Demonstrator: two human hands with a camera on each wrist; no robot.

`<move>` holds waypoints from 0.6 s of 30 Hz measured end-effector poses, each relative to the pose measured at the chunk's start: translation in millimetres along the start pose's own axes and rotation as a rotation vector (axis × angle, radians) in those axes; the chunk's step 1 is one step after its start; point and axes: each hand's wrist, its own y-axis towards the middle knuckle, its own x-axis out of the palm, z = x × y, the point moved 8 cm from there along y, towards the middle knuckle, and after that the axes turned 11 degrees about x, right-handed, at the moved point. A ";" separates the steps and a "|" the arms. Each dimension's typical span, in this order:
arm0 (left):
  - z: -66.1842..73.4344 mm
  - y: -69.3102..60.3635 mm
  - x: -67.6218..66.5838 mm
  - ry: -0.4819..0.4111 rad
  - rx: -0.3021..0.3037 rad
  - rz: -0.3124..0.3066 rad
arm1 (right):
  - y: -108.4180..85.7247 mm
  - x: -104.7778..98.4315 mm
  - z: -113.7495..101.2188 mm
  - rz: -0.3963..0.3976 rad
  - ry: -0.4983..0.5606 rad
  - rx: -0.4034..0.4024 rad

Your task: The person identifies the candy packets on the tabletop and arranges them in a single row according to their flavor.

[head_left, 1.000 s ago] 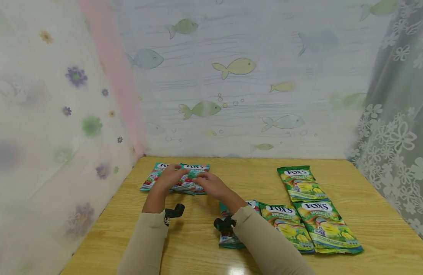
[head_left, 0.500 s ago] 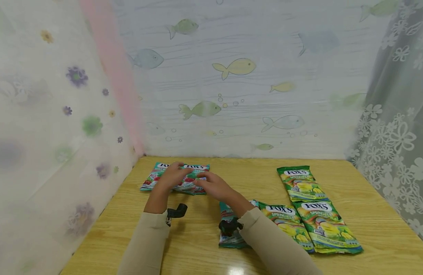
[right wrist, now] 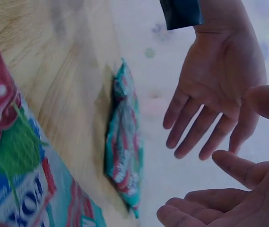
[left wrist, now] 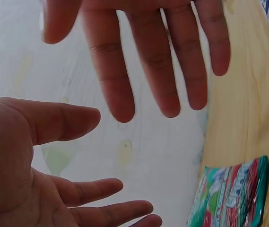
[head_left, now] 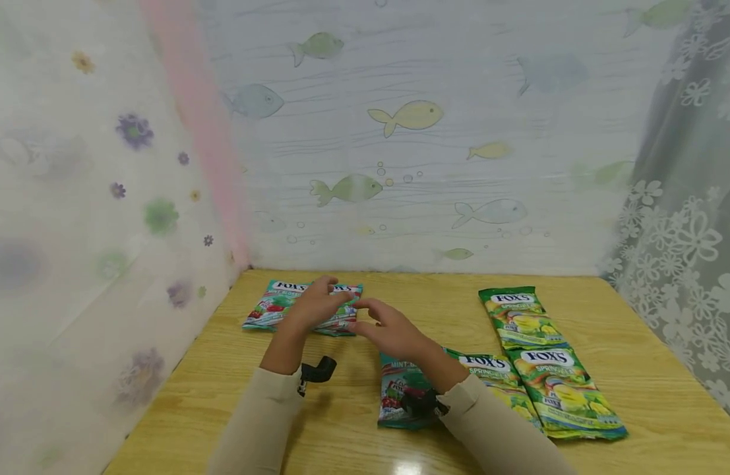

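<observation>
My left hand [head_left: 317, 310] hovers above two teal Fox's candy bags at the back left. It partly hides the right-hand bag [head_left: 339, 324]; more of the left-hand bag [head_left: 270, 310] shows. Facing it, my right hand [head_left: 394, 333] hangs in the air with fingers parted and thumb out. Both wrist views show the palms turned towards each other, nothing between them, and air between the hands and the table. Under my right wrist lies a third teal bag [head_left: 394, 402], partly covered by the arm.
Three green and yellow Fox's bags lie on the right: a back one [head_left: 521, 323], a front right one [head_left: 569, 396] and one beside it [head_left: 489, 369], partly behind my sleeve. A fish-patterned sheet [head_left: 412, 198] rises behind the wooden table [head_left: 424, 293].
Both hands have shifted a little to the right, uncovering more of the left teal bag. The bags have not moved.
</observation>
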 end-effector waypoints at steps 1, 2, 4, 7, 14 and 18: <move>1.9 -0.5 2.1 0.005 -0.001 -0.006 | -3.8 -1.9 -1.4 0.001 -0.009 -0.002; 4.0 -1.1 4.0 0.007 0.001 -0.012 | -7.4 -3.6 -2.6 0.001 -0.018 -0.008; 7.8 -2.6 8.1 0.009 0.002 -0.022 | -14.3 -7.1 -5.3 0.002 -0.043 -0.022; 14.4 -5.1 12.2 0.038 0.008 -0.019 | -23.9 -13.7 -6.1 0.010 -0.078 -0.032; 25.7 -7.0 28.7 0.053 0.068 -0.039 | -42.8 -35.5 2.9 0.034 -0.113 -0.029; 25.9 -9.7 40.5 0.082 0.096 -0.060 | -52.2 -46.2 9.4 0.055 -0.153 -0.038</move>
